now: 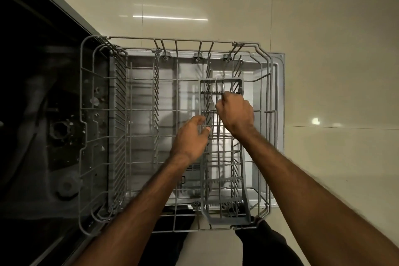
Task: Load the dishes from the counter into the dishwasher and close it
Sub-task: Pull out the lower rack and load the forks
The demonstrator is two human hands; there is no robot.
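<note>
My right hand [236,112] is curled into a loose fist over the far half of the cutlery basket [224,153], fingers folded in and knuckles up. Something thin and pale seems to run under the knuckles, but I cannot tell whether I am gripping a piece of cutlery or only one of the basket's wires. My left hand [191,137] is half open just beside it, thumb and forefinger pinched toward a thin upright wire on the basket's left edge; the fingertips [207,128] touch or nearly touch that wire, and I cannot say which. The two hands are close together, not touching each other.

There is one cutlery basket, a long narrow grey plastic one, sitting along the right side of the lower rack [103,110]. Its slots look empty apart from whatever is under my right fist.

There is one rack, grey coated wire, pulled fully out over the open dishwasher door [278,101], whose steel inner face shows through the wires. I count two rows of upright tines on its left half. No plates, bowls or cups sit in the rack.

To the left is the dark dishwasher tub [54,131], with round fittings on its floor. Beyond the door, pale glossy floor tiles [323,28] carry reflections of lights. My two bare forearms reach in from the bottom edge, and dark trousers [269,246] show below the rack.
</note>
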